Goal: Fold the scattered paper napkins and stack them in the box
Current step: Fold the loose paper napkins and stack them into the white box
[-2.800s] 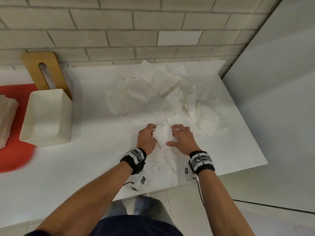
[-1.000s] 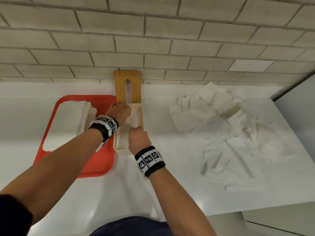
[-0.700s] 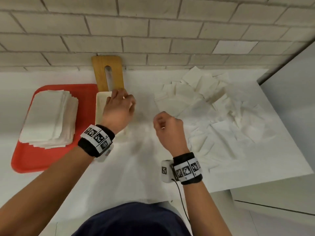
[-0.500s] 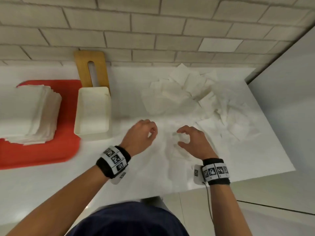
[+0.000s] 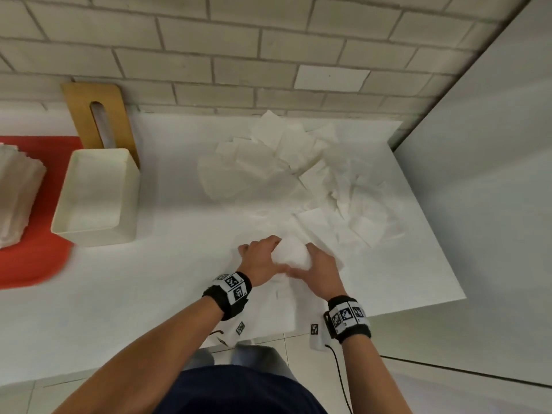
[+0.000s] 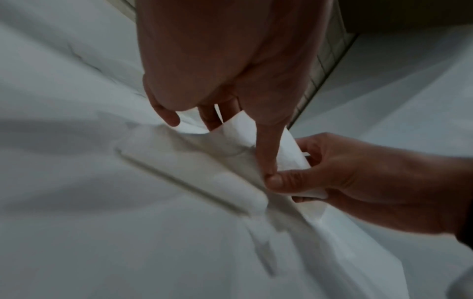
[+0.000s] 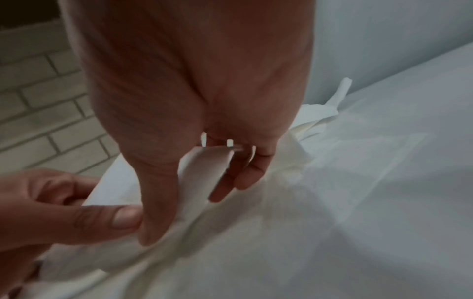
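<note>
Both hands meet over the white counter, near its front edge. My left hand [image 5: 260, 258] and right hand [image 5: 321, 268] pinch one white paper napkin [image 5: 291, 254] between them, raised off the surface and bent into a fold. In the left wrist view the left thumb [image 6: 266, 149] presses the napkin [image 6: 236, 133] against the right thumb. In the right wrist view the right thumb and fingers clamp the napkin's [image 7: 202, 174] folded edge. Loose napkins [image 5: 298, 171] lie scattered behind and to the right. The cream box [image 5: 129, 186] stands open at the left; I cannot tell what lies in it.
A red tray [image 5: 33, 258] at the far left carries a stack of napkins [image 5: 15, 192]. A wooden board [image 5: 118, 121] leans on the brick wall behind the box. A grey panel closes off the counter's right side. Its front edge runs just below the wrists.
Both hands left the box and swung right to the near edge of the napkin pile. Half a second ago they hovered with nothing in them; now they pinch a napkin.
</note>
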Tool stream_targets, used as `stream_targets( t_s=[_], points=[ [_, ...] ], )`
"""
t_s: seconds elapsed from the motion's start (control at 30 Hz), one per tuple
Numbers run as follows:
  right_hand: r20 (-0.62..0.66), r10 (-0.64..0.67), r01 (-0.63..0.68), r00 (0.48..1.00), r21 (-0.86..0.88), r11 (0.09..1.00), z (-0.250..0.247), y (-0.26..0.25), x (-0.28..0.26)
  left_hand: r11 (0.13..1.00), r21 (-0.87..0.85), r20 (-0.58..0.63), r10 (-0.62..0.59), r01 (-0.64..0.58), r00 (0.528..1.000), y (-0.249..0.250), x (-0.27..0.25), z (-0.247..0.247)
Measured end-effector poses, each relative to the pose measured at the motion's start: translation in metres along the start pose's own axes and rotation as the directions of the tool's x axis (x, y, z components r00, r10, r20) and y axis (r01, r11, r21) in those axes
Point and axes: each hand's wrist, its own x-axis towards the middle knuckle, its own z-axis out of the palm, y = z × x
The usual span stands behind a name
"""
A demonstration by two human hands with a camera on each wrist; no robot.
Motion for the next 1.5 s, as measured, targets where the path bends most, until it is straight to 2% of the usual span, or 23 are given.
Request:
stream_targets(
  t_s=[0.07,0.13,0.2,0.27,0.33,0.4,0.47,0.53,0.57,0.63,0.73,0.8,0.9,0.97,1.07,1.13,1.23,1.33,1.43,1.5],
  points=[
    [-0.091,-0.073,0.084,0.993,0.125,0.989,-0.014,-0.008,-0.009,0.995,-0.094,-0.021,0.038,-0.039,0.999,0.009,-0.006,-0.018],
    [-0.188,-0.093,0.151,0.978,0.324,0.934,-0.033,-0.023,-0.018,0.962,-0.26,-0.061,0.065,-0.079,0.996,0.019,-0.013,-0.042],
    [-0.283,-0.074,0.232,0.956,0.58,0.781,-0.05,-0.043,-0.024,0.909,-0.393,-0.141,0.092,-0.14,0.986,0.03,-0.023,-0.068],
    [-0.385,-0.04,0.327,0.922,0.722,0.61,-0.06,-0.068,-0.026,0.838,-0.505,-0.199,0.121,-0.207,0.973,0.044,-0.033,-0.091],
    [-0.501,0.003,0.42,0.865,0.728,0.542,-0.066,-0.098,-0.027,0.754,-0.613,-0.214,0.126,-0.234,0.969,0.055,-0.038,-0.108],
    [-0.619,0.035,0.52,0.785,0.687,0.507,-0.069,-0.123,-0.027,0.664,-0.716,-0.211,0.089,-0.216,0.973,0.058,-0.039,-0.118],
    [-0.723,0.042,0.601,0.69,0.604,0.524,-0.076,-0.142,-0.031,0.599,-0.774,-0.215,0.053,-0.203,0.975,0.055,-0.039,-0.124],
    [-0.793,-0.031,0.673,0.608,0.494,0.551,-0.087,-0.156,-0.038,0.548,-0.814,-0.214,0.023,-0.191,0.977,0.052,-0.04,-0.131],
    [-0.803,-0.083,0.699,0.59,0.457,0.55,-0.093,-0.162,-0.041,0.516,-0.838,-0.203,0.005,-0.176,0.979,0.051,-0.042,-0.135],
    [-0.77,-0.179,0.718,0.613,0.448,0.533,-0.098,-0.176,-0.044,0.468,-0.872,-0.17,-0.013,-0.144,0.985,0.05,-0.046,-0.143],
    [-0.668,-0.237,0.66,0.706,0.498,0.563,-0.087,-0.193,-0.032,0.391,-0.916,-0.106,-0.01,-0.093,0.994,0.049,-0.051,-0.15],
    [-0.6,-0.199,0.577,0.775,0.544,0.61,-0.069,-0.193,-0.017,0.297,-0.954,-0.056,-0.02,-0.048,0.998,0.047,-0.053,-0.154],
    [-0.521,-0.039,0.411,0.853,0.624,0.665,-0.04,-0.187,-0.003,0.201,-0.979,-0.017,-0.032,-0.01,0.999,0.037,-0.056,-0.159],
    [-0.53,0.041,0.357,0.847,0.624,0.695,-0.025,-0.192,-0.002,0.221,-0.975,-0.018,-0.061,-0.004,0.998,0.027,-0.057,-0.162],
    [-0.612,0.036,0.399,0.79,0.557,0.728,-0.011,-0.211,-0.006,0.287,-0.958,-0.021,-0.083,0.004,0.996,0.015,-0.06,-0.167],
    [-0.605,0.01,0.43,0.796,0.578,0.694,-0.005,-0.227,-0.007,0.31,-0.951,-0.02,-0.061,0.0,0.998,0.006,-0.064,-0.172],
    [-0.567,0.042,0.424,0.823,0.66,0.621,0.01,-0.249,-0.003,0.321,-0.947,-0.018,-0.057,0.001,0.998,-0.007,-0.07,-0.185],
    [-0.555,0.098,0.381,0.826,0.678,0.629,0.03,-0.268,0.004,0.326,-0.945,-0.032,-0.087,-0.002,0.996,-0.023,-0.073,-0.195],
    [-0.555,0.14,0.358,0.82,0.689,0.63,0.053,-0.285,0.011,0.387,-0.922,-0.04,-0.076,-0.008,0.996,-0.045,-0.074,-0.204],
    [-0.56,0.138,0.353,0.817,0.675,0.648,0.065,-0.299,0.011,0.493,-0.867,-0.116,-0.06,-0.072,0.991,-0.057,-0.075,-0.209]
  ],
)
